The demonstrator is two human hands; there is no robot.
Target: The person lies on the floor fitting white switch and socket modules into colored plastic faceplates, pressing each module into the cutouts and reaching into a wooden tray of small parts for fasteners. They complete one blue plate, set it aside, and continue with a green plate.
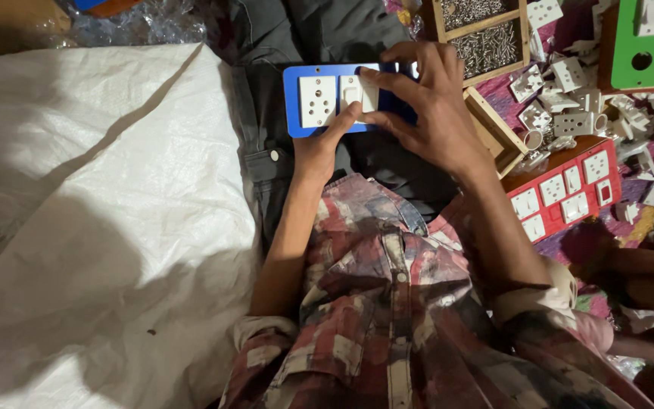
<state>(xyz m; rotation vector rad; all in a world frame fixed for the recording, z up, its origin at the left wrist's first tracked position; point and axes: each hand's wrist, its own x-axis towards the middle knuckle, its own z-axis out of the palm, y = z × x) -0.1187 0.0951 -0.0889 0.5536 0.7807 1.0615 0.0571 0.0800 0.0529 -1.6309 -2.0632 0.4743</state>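
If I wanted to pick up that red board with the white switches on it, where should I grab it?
Probably by its long edges, coming down from above. The red board lies flat and tilted on a wooden block, its face covered with white switches and sockets, so a narrow red rim is the only bare part. Loose white parts crowd its far side; the near edge looks freer. Both hands are busy with the blue board.
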